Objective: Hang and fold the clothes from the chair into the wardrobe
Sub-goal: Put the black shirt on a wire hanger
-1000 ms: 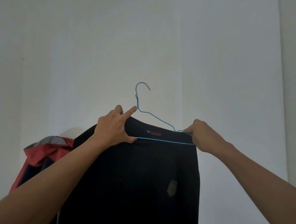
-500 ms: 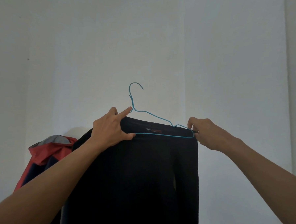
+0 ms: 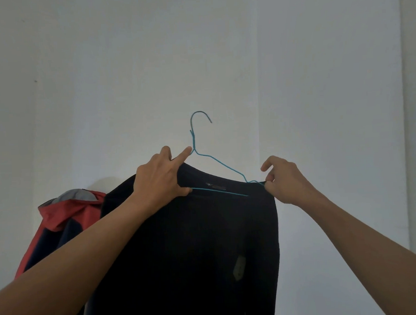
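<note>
We hold a black garment [image 3: 194,242] up against the white wall [image 3: 221,60] on a blue wire hanger [image 3: 193,141]. Our left hand [image 3: 160,181] grips hanger and cloth, index finger straight. Our right hand [image 3: 285,179] pinches the hanger's other end, perhaps the cloth too. A red jacket [image 3: 60,213] hangs behind.

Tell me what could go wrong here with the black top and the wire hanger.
1. One arm of the wire hanger lies bare above the black top, whose edge only the right hand pinches at that end; released, the fabric may slide off.
2. The hook hangs on nothing; the left hand holds the other side, so loosening it could drop everything.
</note>
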Tool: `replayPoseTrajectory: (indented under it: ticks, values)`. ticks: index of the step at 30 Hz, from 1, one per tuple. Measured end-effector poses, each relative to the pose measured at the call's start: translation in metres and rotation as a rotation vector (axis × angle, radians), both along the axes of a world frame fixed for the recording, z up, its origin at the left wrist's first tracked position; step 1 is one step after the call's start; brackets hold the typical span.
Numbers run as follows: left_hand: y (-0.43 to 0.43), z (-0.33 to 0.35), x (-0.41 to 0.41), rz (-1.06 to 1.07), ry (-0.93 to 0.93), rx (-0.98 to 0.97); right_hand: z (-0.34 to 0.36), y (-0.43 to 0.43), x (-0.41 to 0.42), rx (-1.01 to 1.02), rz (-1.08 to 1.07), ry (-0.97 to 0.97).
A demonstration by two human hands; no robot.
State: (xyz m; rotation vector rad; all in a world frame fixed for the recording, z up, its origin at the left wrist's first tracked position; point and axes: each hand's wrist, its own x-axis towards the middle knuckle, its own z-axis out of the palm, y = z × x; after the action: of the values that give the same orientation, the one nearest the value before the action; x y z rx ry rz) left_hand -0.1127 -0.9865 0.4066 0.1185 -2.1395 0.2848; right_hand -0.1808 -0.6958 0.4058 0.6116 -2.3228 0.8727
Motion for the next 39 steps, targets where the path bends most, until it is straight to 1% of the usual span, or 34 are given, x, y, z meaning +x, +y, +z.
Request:
replayPoseTrajectory:
  ticks: [1,3,5,7,9,12,13,16,18,21,22,24,26,27,28,30,31,34,35,39]
  values:
    - [0.004,0.0,0.0,-0.016,-0.001,-0.006,0.002,-0.003,0.001,-0.044,0.013,0.009]
    - [0.009,0.002,0.001,-0.074,-0.035,0.043,0.007,-0.01,0.003,-0.117,0.036,0.055]
    - [0.007,0.006,0.001,-0.193,-0.1,0.205,0.011,-0.016,0.007,-0.173,0.051,0.137]
    - [0.005,0.011,0.0,-0.426,-0.161,0.435,0.013,-0.022,0.012,-0.197,0.089,0.221]
    - [0.006,0.013,-0.004,-0.593,-0.136,0.563,0.011,-0.029,0.016,-0.147,0.168,0.267]
    - [0.006,0.011,-0.009,-0.717,-0.087,0.75,0.002,-0.034,0.016,-0.029,0.263,0.271]
    - [0.005,0.01,-0.01,-0.738,-0.089,0.792,0.0,-0.031,0.015,0.013,0.252,0.271]
    - [-0.001,0.005,-0.011,-0.785,-0.12,0.892,-0.003,-0.017,0.01,0.129,0.127,0.256]
    - [0.0,0.005,-0.011,-0.822,-0.126,0.935,-0.003,-0.014,0.007,0.159,0.121,0.308]
    - [0.014,0.012,-0.011,-0.873,-0.095,0.967,0.001,-0.025,0.005,0.149,0.215,0.368]
    - [0.019,0.015,-0.011,-0.881,-0.076,0.973,0.004,-0.03,0.005,0.132,0.215,0.38]
    - [0.026,0.02,-0.011,-0.88,-0.066,0.977,0.011,-0.037,0.004,0.13,0.116,0.445]
    - [0.024,0.022,-0.01,-0.865,-0.074,0.984,0.019,-0.035,0.002,0.272,-0.056,0.534]
    - [0.018,0.023,-0.01,-0.845,-0.064,0.984,0.023,-0.03,-0.001,0.334,-0.12,0.534]
    - [0.011,0.023,-0.009,-0.821,-0.052,0.98,0.025,-0.024,-0.004,0.347,-0.154,0.513]
    - [-0.004,0.022,-0.009,-0.808,-0.056,0.934,0.026,-0.013,-0.009,0.272,-0.154,0.47]
    - [-0.009,0.021,-0.009,-0.812,-0.081,0.878,0.025,-0.012,-0.01,0.224,-0.134,0.464]
    - [-0.009,0.015,-0.012,-0.746,-0.136,0.618,0.019,-0.02,-0.012,0.166,-0.095,0.485]
    - [-0.007,0.013,-0.014,-0.735,-0.13,0.58,0.017,-0.023,-0.012,0.18,-0.106,0.489]
    - [-0.001,0.005,-0.018,-0.812,-0.059,0.651,0.017,-0.03,-0.011,0.269,-0.095,0.48]
